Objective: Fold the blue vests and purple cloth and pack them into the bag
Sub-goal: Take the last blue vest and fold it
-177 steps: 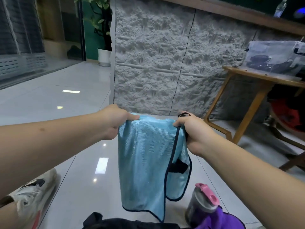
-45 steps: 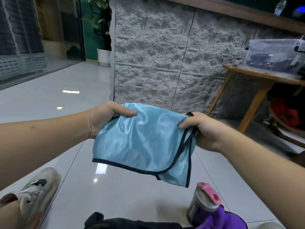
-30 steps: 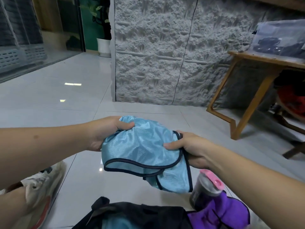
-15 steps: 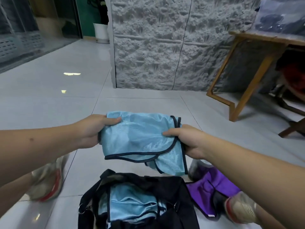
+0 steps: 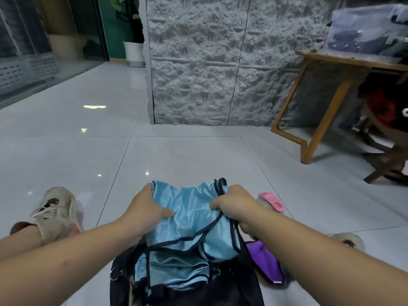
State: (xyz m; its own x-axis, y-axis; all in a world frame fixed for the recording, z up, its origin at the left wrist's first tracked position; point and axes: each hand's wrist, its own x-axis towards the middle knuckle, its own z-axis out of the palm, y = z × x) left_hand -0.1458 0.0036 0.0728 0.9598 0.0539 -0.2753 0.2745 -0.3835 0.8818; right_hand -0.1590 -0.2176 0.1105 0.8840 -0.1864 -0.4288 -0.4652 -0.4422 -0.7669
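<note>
White tiled floor (image 5: pixel 187 155); no legible writing is seen. A folded blue vest (image 5: pixel 194 219) is gripped by left hand (image 5: pixel 144 214) and right hand (image 5: pixel 235 205), fingers clenched on it, over the open black bag (image 5: pixel 234 290). Purple cloth (image 5: pixel 265 261) lies just beside the bag.

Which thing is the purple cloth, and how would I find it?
Find the black bag lying open on the floor in front of the person, with blue vests inside it. Look just past its right side, under the right arm, near the bottle with the pink lid. The purple cloth lies there, the only purple thing.
</note>
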